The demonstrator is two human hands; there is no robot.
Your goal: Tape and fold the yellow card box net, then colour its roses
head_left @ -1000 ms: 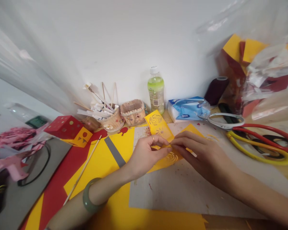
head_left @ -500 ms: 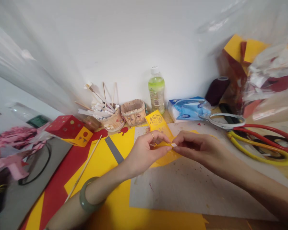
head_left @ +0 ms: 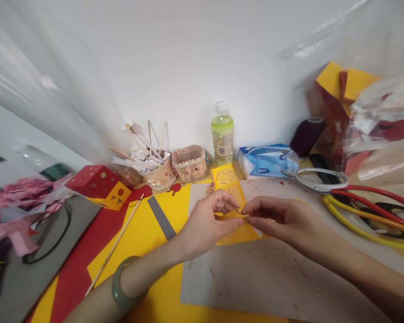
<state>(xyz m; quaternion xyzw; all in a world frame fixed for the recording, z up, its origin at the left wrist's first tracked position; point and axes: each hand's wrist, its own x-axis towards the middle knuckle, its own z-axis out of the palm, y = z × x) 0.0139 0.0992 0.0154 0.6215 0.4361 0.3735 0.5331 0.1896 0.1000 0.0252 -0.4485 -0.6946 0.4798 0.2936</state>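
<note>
My left hand (head_left: 207, 220), with a ring and a green bangle on the wrist, meets my right hand (head_left: 283, 217) fingertip to fingertip above the work mat. The fingers of both are bent into a pinch. Whatever small piece is between the tips is too hidden to make out. Just behind and under the fingers lies a yellow paper piece (head_left: 226, 176) with a cut-out rose-like pattern. A grey mat (head_left: 242, 273) is below my hands, and yellow sheets (head_left: 170, 280) extend under my left forearm.
A wooden stick (head_left: 116, 242) and grey strip (head_left: 161, 218) lie on the left. Behind stand a cup of swabs (head_left: 161, 174), a wooden basket (head_left: 190, 163), a bottle (head_left: 222, 137) and tissues (head_left: 267, 160). Large red-yellow-handled scissors (head_left: 366, 206) lie right; a pink glue gun (head_left: 15, 235), left.
The small white piece seen between my fingertips is no longer visible. My fingertips stay close together, and the whole view has shifted slightly, with things sitting lower in it.
</note>
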